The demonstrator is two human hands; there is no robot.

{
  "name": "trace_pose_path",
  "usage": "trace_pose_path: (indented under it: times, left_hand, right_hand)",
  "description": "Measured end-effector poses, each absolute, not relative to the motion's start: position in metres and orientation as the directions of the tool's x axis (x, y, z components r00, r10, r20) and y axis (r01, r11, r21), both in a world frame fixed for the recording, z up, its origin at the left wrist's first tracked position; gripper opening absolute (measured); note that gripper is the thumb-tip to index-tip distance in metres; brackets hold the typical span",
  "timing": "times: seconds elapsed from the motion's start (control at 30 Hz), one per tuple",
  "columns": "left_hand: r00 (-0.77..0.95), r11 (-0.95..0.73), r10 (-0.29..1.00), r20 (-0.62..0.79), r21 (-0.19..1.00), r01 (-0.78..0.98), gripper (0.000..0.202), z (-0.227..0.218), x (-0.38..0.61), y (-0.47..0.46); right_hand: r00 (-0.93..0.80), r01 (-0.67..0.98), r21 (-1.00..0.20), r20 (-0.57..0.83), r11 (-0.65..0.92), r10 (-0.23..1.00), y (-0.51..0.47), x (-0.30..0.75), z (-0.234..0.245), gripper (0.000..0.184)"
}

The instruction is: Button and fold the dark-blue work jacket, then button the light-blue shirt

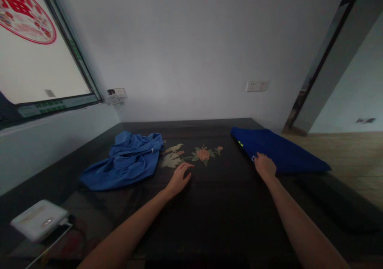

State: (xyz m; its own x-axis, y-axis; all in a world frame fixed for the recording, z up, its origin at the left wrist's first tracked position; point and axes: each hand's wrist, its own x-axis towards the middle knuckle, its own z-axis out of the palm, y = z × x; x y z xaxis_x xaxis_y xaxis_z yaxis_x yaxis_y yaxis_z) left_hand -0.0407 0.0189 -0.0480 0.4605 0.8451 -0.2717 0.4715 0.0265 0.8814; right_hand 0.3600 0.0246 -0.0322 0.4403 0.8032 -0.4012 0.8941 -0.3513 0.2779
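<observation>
Head cam: dark blue cloth [281,149], R of frame, matte + smooth, lying flattish, slanted outline, yellow-green strip [241,144] on its L edge. Lighter blue shirt [128,161], L of centre, thin fabric, crumpled up top, smoother below. Both on dark, glossy tabletop [221,213] w/ floral pattern [203,154] mid-frame. White plastic box [38,220], rounded corners, lower L, w/ thin cable [50,245].

R hand [265,166]: nearly closed, fingers curled over cloth's L edge, gripping it. L hand [179,179]: half open, thumb apart, nothing held, nr floral pattern; can't tell if touching tabletop.

Small white bit [253,158] by R fingertips too blurry to ID. Forearms [128,225] cut off at bottom; round red sticker [26,14], upper L, cut off too.
</observation>
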Motion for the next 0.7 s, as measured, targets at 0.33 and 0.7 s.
trace_pose_path:
  times: [0.33,0.7]
  left_hand:
    - [0.510,0.027,0.789,-0.343,0.848,0.529,0.025,-0.045,-0.037,0.018]
    - [0.398,0.269,0.819,-0.412,0.890,0.368,0.025,-0.049,-0.040,0.024]
  right_hand:
    - [0.657,0.721,-0.125,-0.190,-0.681,0.730,0.029,0.377,-0.034,0.042]
    - [0.162,0.119,-0.838,-0.513,-0.533,0.843,0.045,0.254,-0.017,0.038]
